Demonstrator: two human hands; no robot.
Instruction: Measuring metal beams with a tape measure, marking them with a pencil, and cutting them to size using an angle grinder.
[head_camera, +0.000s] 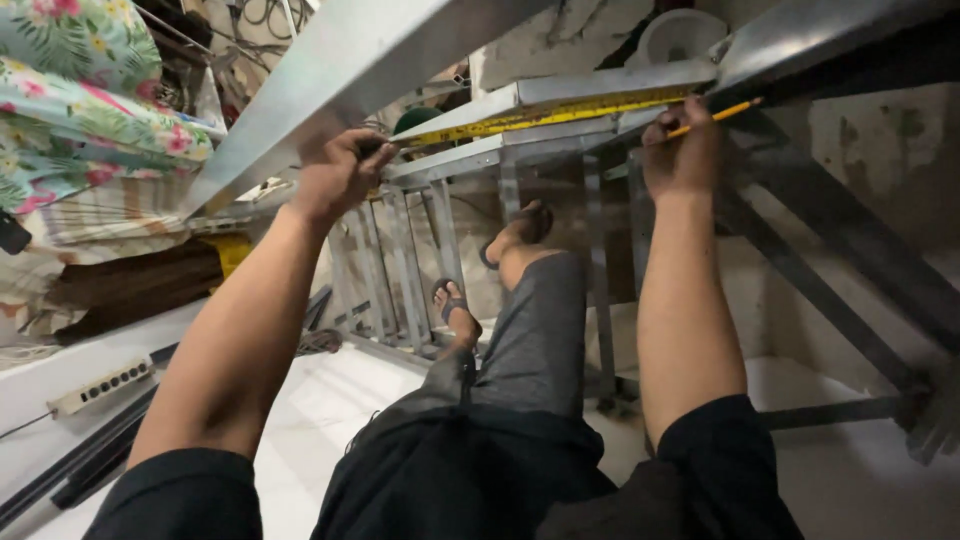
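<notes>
My left hand (335, 175) grips the case end of a yellow tape measure (545, 113), whose blade lies stretched along a silver aluminium bar (480, 155). At the blade's far end, my right hand (682, 150) holds a yellow pencil (722, 113) with its tip against the metal. Both forearms reach up and forward. Below them are my legs in grey shorts and my sandalled feet (455, 305).
A long aluminium profile (340, 85) slants across the upper left. More aluminium frames (395, 280) lean upright behind the bar. Dark metal struts (830, 270) run on the right. A white power strip (100, 385) lies on the left ledge, below floral fabric (80, 90).
</notes>
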